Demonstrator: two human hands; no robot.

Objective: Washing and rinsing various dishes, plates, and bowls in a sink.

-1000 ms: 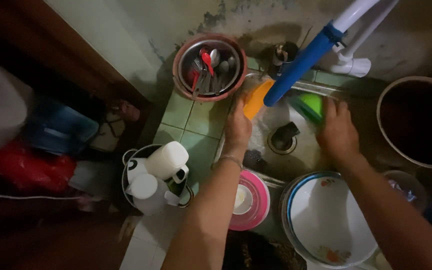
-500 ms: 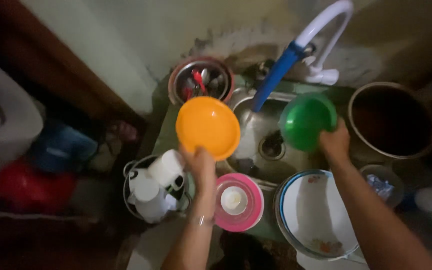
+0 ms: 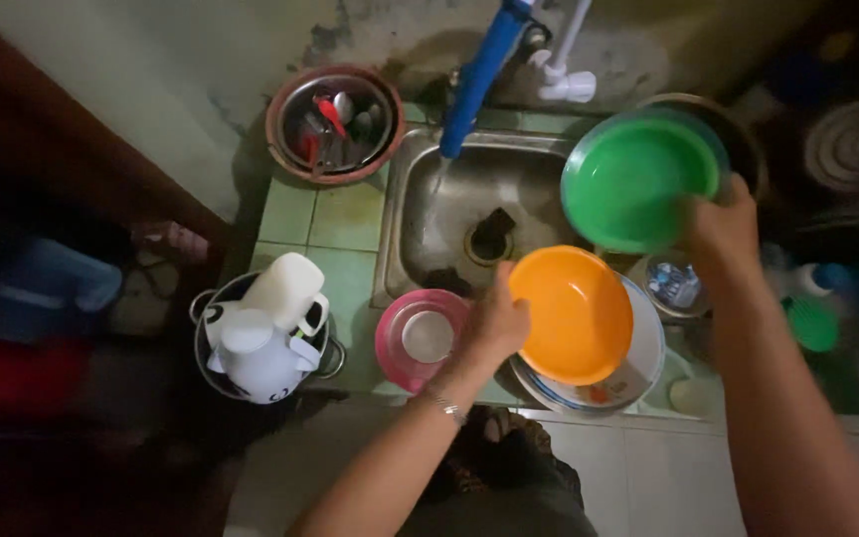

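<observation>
Gripping rims: left hand with orange bowl rightward, right hand with green bowl leftward.

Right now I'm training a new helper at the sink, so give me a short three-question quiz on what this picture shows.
1. True or false: the left hand holds the orange bowl.
2. The green bowl in the right hand is: A) over the sink's right edge, B) inside the pink bowl, C) on the floor?
3. What lies in the round basin left of the blue spout?

Key: 1 true. 2 A. 3 cutlery.
</observation>
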